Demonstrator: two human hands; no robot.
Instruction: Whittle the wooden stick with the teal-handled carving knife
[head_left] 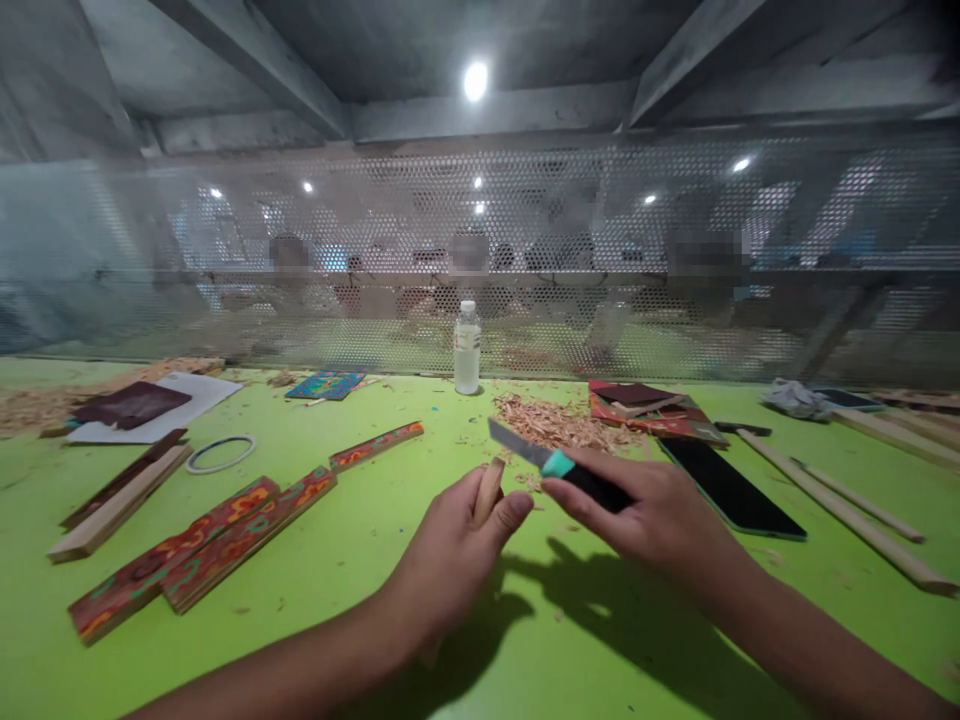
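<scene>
My left grip (pixel 466 532) is closed around a short wooden stick (pixel 489 492), its pale tip poking up past my thumb, over the middle of the tabletop (pixel 322 560). My right grip (pixel 652 505) is wrapped around the dark handle of a knife (pixel 556 464), its blade pointing left and away from me, just beyond the stick's tip; I cannot tell whether they touch. Wood shavings (pixel 559 425) lie on the far side of the knife, with a bottle (pixel 466 360) standing far of my left grip. A phone (pixel 735 487) and a hammer (pixel 840 510) lie to the right, painted wood strips (pixel 251 532) to the left.
</scene>
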